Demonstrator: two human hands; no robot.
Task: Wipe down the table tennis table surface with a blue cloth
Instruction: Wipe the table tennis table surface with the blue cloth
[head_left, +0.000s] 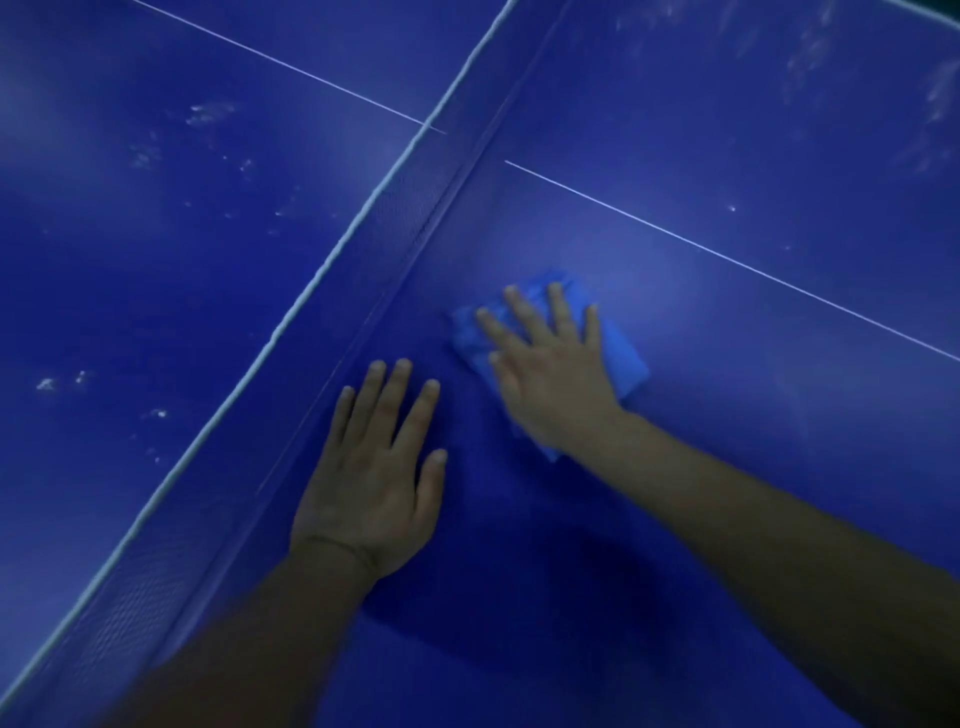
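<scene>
Two hands lie flat on the tabletop (753, 415), both on the near side of the net (332, 291). The right hand (550, 374) presses down on the blue cloth (623, 366) with fingers straight and spread; its grip is open, not curled round the fabric, and the cloth is pinned between palm and tabletop. The left hand (371, 467) also rests open, fingers straight and lightly spread, bare palm on the surface with nothing under it, apparently as a brace.

The cloth is one bunched pad, directly beneath the right hand, showing past the fingertips, along the little-finger side and a corner near the wrist. Its long axis seems to run roughly from the fingertips back toward the wrist, in line with the forearm. It sits near the base of the net, just to the right of the left hand and apart from it; the right hand is the only one touching it.

The relation that matters for the next stroke, as I judge it: the net lies to the left of the cloth, the white centre line (727, 254) lies ahead and to the right, so open surface for sweeping is to the right and toward the person.

By count: one cloth, one net, one centre line broken by the net, two hands. Pale smudges (208, 114) dot the far half beyond the net, and more (810, 47) streak the upper right, so much wiping likely remains.
</scene>
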